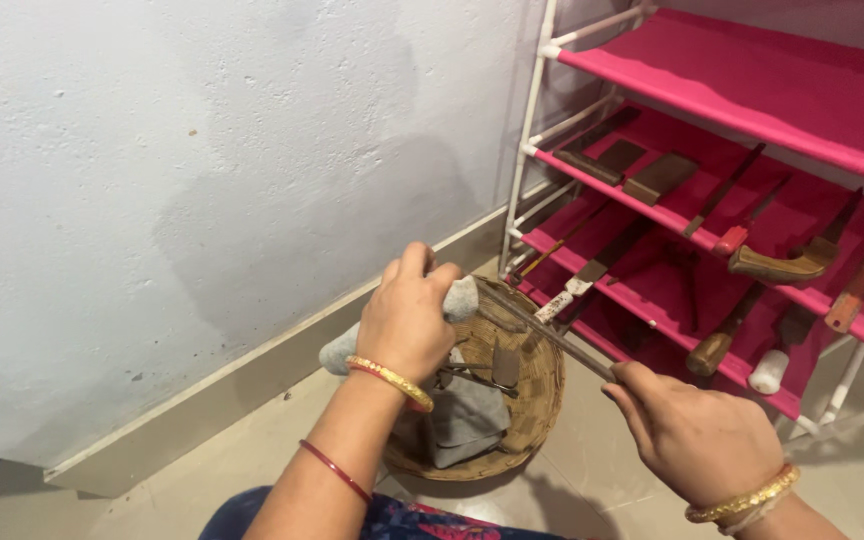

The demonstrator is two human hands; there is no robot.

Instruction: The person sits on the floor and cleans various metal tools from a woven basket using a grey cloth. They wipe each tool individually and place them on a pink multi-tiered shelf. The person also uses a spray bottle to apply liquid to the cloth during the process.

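Observation:
My left hand (407, 318) grips a grey cloth (460, 298), bunched around one end of a long thin metal file (552, 334). My right hand (697, 435) holds the other end of the file near its tip. Both hands hover over a round woven basket (542, 400) on the floor. Inside the basket lie a folded grey cloth (467, 420) and some small metal tools (497, 368). Gold bangles and a red bangle sit on my wrists.
A pink fabric rack (752, 90) with a white frame stands at the right, its shelves holding several tools: sharpening blocks (642, 170), knives, wooden-handled tools (782, 265). A white wall (202, 180) with a skirting fills the left. The floor is pale tile.

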